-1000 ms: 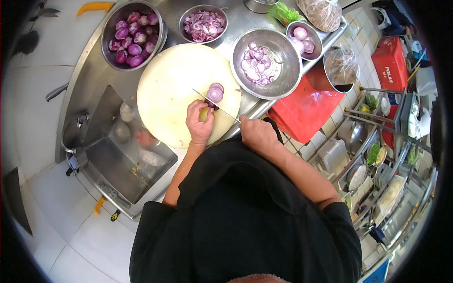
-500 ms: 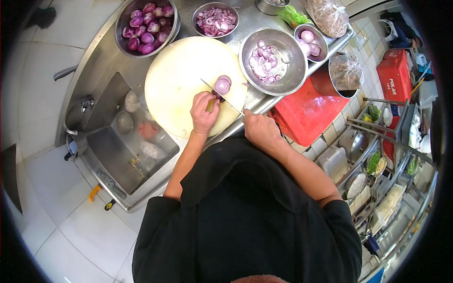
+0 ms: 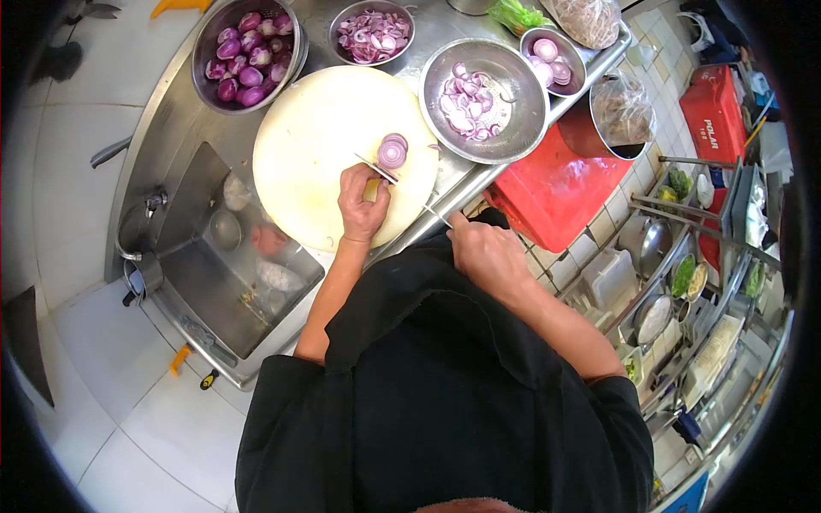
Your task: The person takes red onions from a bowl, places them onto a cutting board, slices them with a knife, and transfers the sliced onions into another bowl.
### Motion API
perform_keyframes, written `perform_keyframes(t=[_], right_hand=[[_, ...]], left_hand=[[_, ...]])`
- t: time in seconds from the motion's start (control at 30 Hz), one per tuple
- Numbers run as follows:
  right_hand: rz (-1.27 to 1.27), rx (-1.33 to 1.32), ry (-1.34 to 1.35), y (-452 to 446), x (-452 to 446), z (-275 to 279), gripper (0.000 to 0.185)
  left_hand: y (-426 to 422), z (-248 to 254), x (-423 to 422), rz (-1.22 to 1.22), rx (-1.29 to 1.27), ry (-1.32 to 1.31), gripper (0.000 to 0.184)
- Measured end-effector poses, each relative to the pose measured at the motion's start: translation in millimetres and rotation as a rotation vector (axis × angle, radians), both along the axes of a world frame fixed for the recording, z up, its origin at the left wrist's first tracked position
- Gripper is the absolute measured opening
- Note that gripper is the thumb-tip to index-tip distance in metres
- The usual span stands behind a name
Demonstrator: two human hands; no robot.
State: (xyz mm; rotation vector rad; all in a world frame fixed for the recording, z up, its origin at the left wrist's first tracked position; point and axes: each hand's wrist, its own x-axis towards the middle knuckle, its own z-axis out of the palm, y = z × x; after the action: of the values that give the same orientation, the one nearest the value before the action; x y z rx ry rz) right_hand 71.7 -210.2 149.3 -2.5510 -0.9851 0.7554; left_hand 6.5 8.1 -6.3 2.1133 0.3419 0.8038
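Observation:
My right hand (image 3: 486,250) is wrapped round the handle of a knife (image 3: 439,215), whose blade reaches left over the round cream cutting board (image 3: 312,150). My left hand (image 3: 363,203) rests on the board with its fingers bent beside the blade; the piece under them is mostly hidden. Just above the blade lie round red onion slices (image 3: 392,151). A metal colander (image 3: 517,85) to the upper right holds cut onion (image 3: 467,104). Further up, a smaller bowl (image 3: 339,56) contains sliced onion (image 3: 374,36). Whole peeled onions (image 3: 249,75) fill the steel colander (image 3: 203,92) at the upper left.
A steel sink (image 3: 205,291) with items in it lies left of the board. To the right are a small bowl of onion pieces (image 3: 546,51), a red cooler (image 3: 547,192), a metal pot (image 3: 579,128) holding a plastic bag, and a crowded rack (image 3: 684,214).
My right hand has shifted slightly right and down relative to the board, drawing the knife back. My left hand stays by the onion. The whole view has also shifted a little.

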Motion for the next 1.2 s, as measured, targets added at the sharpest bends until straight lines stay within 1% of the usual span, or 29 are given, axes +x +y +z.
perform_keyframes(t=[0.3,0.5,0.7,0.8,0.97,1.07,1.2], right_hand=[[0.043,-0.049,0.022,-2.3,-1.8,-6.1,0.011],[0.04,-0.065,0.075,4.0,0.4,-11.5,0.01],[0.034,-0.068,0.088,8.3,1.7,-12.8,0.01],[0.02,-0.079,0.114,10.6,2.9,-11.1,0.01],[0.015,-0.098,0.14,15.1,5.5,-13.3,0.011],[-0.005,-0.029,0.098,13.2,2.4,-22.1,0.009],[0.011,-0.049,0.089,18.1,4.0,-29.5,0.008]], left_hand=[[0.2,-0.8,-1.4,0.008,0.002,0.015,0.025],[0.1,-1.0,-2.5,0.046,-0.036,0.079,0.025],[4.2,-4.2,-2.9,0.01,-0.018,0.054,0.027],[3.5,-2.7,-2.7,0.019,-0.041,0.087,0.028],[3.3,-0.3,-1.9,0.027,-0.047,0.079,0.028],[3.2,-1.8,-2.4,0.034,-0.063,0.093,0.026],[3.9,1.0,-0.9,0.025,-0.091,0.071,0.024]])
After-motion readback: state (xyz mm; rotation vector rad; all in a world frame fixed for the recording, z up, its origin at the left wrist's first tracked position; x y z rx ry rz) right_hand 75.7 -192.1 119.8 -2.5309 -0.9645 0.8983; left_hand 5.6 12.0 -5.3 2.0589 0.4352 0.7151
